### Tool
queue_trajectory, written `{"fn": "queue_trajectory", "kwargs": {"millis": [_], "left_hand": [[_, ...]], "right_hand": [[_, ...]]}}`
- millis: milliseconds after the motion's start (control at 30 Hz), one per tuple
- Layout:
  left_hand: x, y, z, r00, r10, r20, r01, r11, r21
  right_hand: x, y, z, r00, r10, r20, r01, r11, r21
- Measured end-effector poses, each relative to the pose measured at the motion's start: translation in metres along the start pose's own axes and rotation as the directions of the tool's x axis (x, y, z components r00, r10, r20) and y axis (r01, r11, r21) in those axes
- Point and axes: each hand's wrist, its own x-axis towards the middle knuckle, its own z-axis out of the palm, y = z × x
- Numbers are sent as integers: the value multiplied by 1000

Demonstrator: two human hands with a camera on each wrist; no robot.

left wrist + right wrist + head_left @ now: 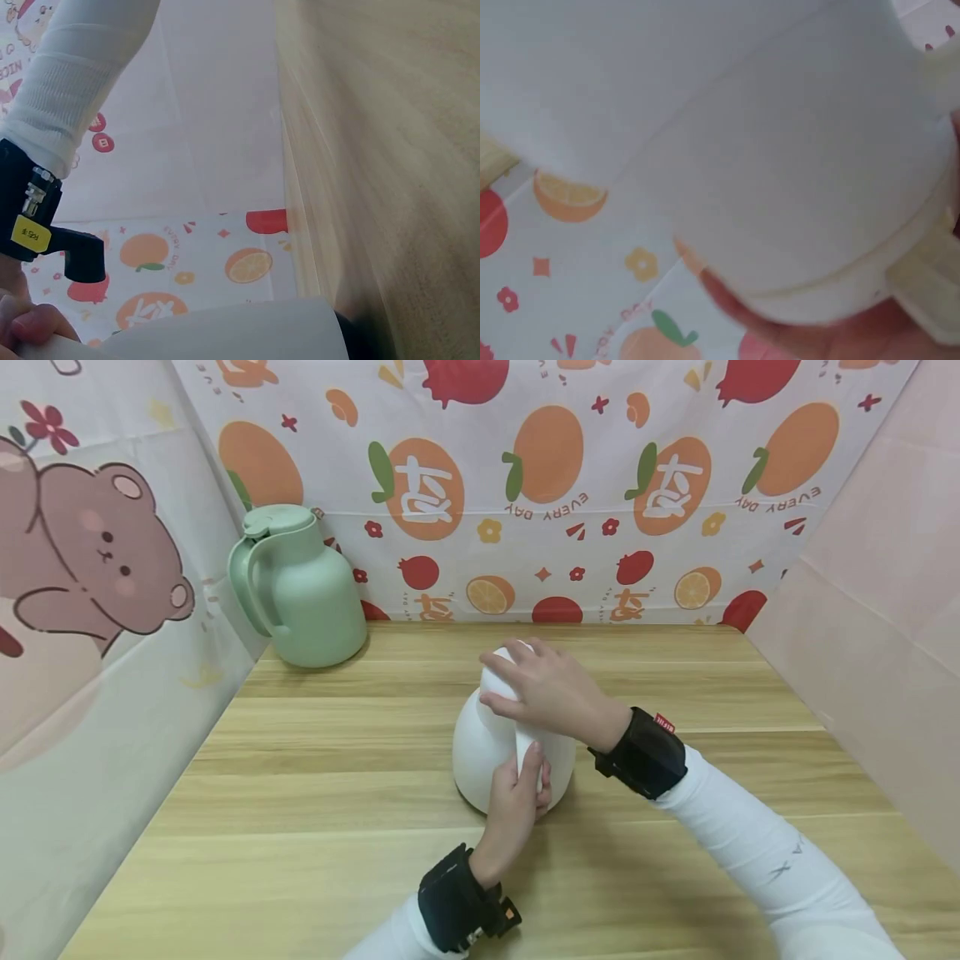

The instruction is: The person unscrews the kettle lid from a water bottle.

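Against the back left corner of the wooden table point(315, 793), just before the printed fruit cloth point(525, 510) that hangs behind it, a pale green jug point(300, 589) stands upright with its handle turned to the left and its lid on. To its left, a cloth with a brown bear point(97, 556) forms the side wall. Near the middle of the table, well apart from the green jug, stands a white jug point(483, 752), upright, with its handle facing the near edge. The left hand point(517, 802) comes up from the near edge and its fingers are curled round the lower part of that handle; a black wrist strap point(457, 902) sits behind it. From the right, the right hand point(551, 689) lies over the top of the white jug, fingers bent down round the lid, with a black strap point(645, 752) and a white sleeve point(757, 843) running off toward the near right corner. In the right wrist view the white jug's lid point(802, 195) fills most of the frame, with fingertips point(832, 334) pressed against its lower rim. The left wrist view shows the table's edge point(300, 225), the right arm's sleeve point(75, 82) and a slice of the white jug's body point(240, 334). A plain pink panel point(877, 610) closes the right side.
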Motion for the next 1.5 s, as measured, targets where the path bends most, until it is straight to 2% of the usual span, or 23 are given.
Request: {"fn": "queue_trajectory", "kwargs": {"millis": [133, 267, 367, 467, 533, 600, 667, 767, 867, 967, 1100, 1167, 1233, 1367, 1500], "left_hand": [[0, 2, 0, 1000, 5, 2, -5, 1000, -15], [0, 2, 0, 1000, 15, -8, -15, 1000, -23], [-1, 1, 0, 1000, 23, -21, -24, 1000, -19], [-1, 0, 2, 999, 34, -34, -35, 999, -24], [-1, 0, 4, 998, 37, -41, -38, 999, -23], [-1, 1, 4, 999, 33, -43, -35, 999, -25], [-1, 1, 4, 999, 23, -41, -24, 999, -23], [-2, 4, 4, 999, -5, -41, 4, 1000, -21], [-4, 5, 3, 998, -27, -50, 26, 999, -18], [-6, 10, 3, 997, -43, -60, 42, 999, -18], [-5, 10, 2, 997, -63, -54, 62, 998, -22], [-6, 11, 2, 997, -70, -46, 69, 997, -18], [-5, 9, 1, 997, -66, -38, 66, 998, -13], [-9, 23, 4, 999, -43, -26, 42, 999, -13], [-12, 31, 6, 999, -32, -21, 31, 999, -17]], "right_hand": [[0, 12, 2, 990, -137, -44, 139, 989, 50], [2, 24, 4, 961, -267, -78, 274, 956, 105], [3, 30, 6, 938, -334, -92, 344, 930, 131], [2, 33, 5, 927, -364, -86, 373, 916, 144], [2, 33, 3, 931, -357, -72, 364, 919, 154], [3, 31, 1, 946, -320, -47, 323, 933, 158], [3, 24, -3, 969, -248, -11, 247, 958, 149], [6, 6, -8, 994, -90, 60, 82, 989, 125], [8, -12, -7, 994, 60, 87, -66, 995, 74], [9, -21, -1, 992, 120, 24, -121, 992, 27], [9, -19, 6, 992, 90, -92, -92, 996, -18], [8, -18, 8, 990, 72, -121, -75, 997, -23], [8, -16, 9, 989, 52, -138, -56, 998, -27], [7, -10, 11, 990, -2, -143, -1, 1000, -15], [6, -1, 11, 982, -104, -156, 109, 994, 24]]}}
